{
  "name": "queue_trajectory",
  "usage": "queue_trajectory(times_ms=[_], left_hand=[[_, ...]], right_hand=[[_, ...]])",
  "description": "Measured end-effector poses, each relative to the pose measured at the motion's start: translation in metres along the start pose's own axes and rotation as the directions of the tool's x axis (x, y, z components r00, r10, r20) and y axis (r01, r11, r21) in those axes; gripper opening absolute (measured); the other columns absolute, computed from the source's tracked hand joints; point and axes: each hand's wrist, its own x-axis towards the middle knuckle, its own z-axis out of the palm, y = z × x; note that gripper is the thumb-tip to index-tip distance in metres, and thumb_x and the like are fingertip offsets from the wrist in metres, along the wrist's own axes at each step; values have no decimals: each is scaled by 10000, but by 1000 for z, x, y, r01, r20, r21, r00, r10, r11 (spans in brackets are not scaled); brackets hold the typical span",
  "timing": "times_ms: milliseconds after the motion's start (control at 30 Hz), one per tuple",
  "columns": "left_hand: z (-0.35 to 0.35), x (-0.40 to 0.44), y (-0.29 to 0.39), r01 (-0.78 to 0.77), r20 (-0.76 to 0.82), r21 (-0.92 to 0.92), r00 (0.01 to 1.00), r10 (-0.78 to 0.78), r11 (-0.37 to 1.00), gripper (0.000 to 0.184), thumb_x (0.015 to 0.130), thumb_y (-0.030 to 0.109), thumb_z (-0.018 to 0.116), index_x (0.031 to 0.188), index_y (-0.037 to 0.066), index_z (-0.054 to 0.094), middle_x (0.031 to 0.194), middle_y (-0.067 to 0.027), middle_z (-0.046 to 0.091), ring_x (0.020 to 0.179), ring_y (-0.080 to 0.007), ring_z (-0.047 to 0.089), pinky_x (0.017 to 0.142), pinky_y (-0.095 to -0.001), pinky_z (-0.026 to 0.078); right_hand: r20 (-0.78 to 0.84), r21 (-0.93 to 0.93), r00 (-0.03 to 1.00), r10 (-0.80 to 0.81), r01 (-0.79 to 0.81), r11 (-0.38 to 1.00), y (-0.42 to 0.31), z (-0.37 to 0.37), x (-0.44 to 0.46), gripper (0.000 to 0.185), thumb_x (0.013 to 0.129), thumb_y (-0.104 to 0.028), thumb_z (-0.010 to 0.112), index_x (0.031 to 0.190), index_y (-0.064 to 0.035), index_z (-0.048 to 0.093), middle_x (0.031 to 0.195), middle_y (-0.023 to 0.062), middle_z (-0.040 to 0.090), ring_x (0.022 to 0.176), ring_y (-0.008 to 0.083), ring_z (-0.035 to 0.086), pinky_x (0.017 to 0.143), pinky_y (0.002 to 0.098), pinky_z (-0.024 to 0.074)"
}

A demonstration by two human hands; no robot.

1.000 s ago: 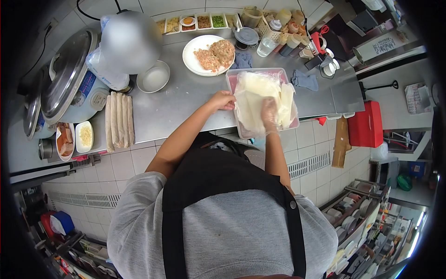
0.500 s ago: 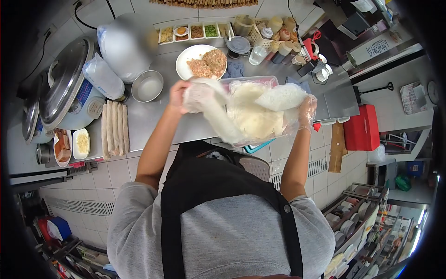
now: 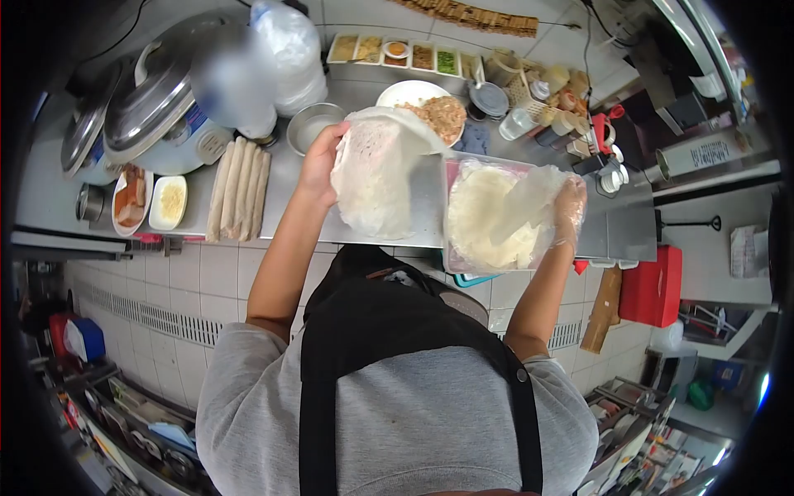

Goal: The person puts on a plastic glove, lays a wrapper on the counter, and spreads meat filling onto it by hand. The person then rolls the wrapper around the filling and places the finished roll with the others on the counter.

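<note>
My left hand [image 3: 321, 165] is closed on the edge of a thin, floppy white wrapper sheet [image 3: 376, 186], which hangs over the steel counter. The sheet's top reaches across the front of a white plate [image 3: 395, 93] of minced meat [image 3: 440, 116]. To the right lies a pink-rimmed tray [image 3: 449, 174] holding a pile of pale round wrappers [image 3: 480, 211]. At that tray's right side, my right hand [image 3: 569, 202], in a clear plastic glove, grips a translucent plastic sheet [image 3: 538, 194] folded back over part of the pile.
Several long pale rolls [image 3: 240, 186] lie left on the counter, beside a dish of shredded filling [image 3: 169, 202]. A metal bowl [image 3: 314, 128] sits behind my left hand. Condiment trays [image 3: 422, 58], a lidded tub [image 3: 488, 101] and bottles [image 3: 518, 122] line the back. Large pots [image 3: 165, 91] stand left.
The wrapper in my left hand has swung clear of the tray and now hangs spread out to its left. My right hand stays at the tray's right side. The view has shifted.
</note>
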Motion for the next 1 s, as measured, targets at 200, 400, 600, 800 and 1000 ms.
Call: queue_trajectory(times_ms=[200,400,600,800,1000], left_hand=[[-177,11,-54,77,-446,418,885,131,905,371,893,267,587,1135,-14,569,941,-111,648,843,-237,640,771,-359,540],[-189,-20,-80,173,-318,920,853,414,351,429,767,111,708,1162,28,563,898,-115,575,749,-245,603,653,-324,537],[-204,-18,-65,14,14,998,898,439,-62,363,697,-9,686,1049,73,650,1017,-179,576,866,-309,592,712,-367,520],[-188,-31,-55,-25,273,906,796,540,-422,267,732,31,690,997,61,671,1049,-167,597,965,-332,543,859,-408,445],[-157,-34,-113,-97,318,816,899,302,-569,471,805,293,691,1240,137,597,1197,-110,530,1097,-326,469,884,-528,378]], right_hand=[[96,115,995,22,-33,993,17,26,13,334,958,-258,450,1143,-9,575,1041,143,643,956,242,599,872,356,453],[90,119,996,-5,-6,993,-7,42,-10,303,943,-244,461,1108,-18,577,960,115,632,868,218,593,798,342,469],[68,17,996,-56,55,998,-10,39,0,298,927,-258,496,1084,-19,576,939,126,650,824,251,619,768,379,484],[-187,-320,955,-232,165,933,-39,32,-28,279,878,-234,601,1066,-27,590,996,206,652,907,380,632,800,433,489],[413,-71,867,-278,335,939,-45,123,-92,296,876,-198,622,1119,-31,591,1068,216,624,1001,365,603,867,431,470]])
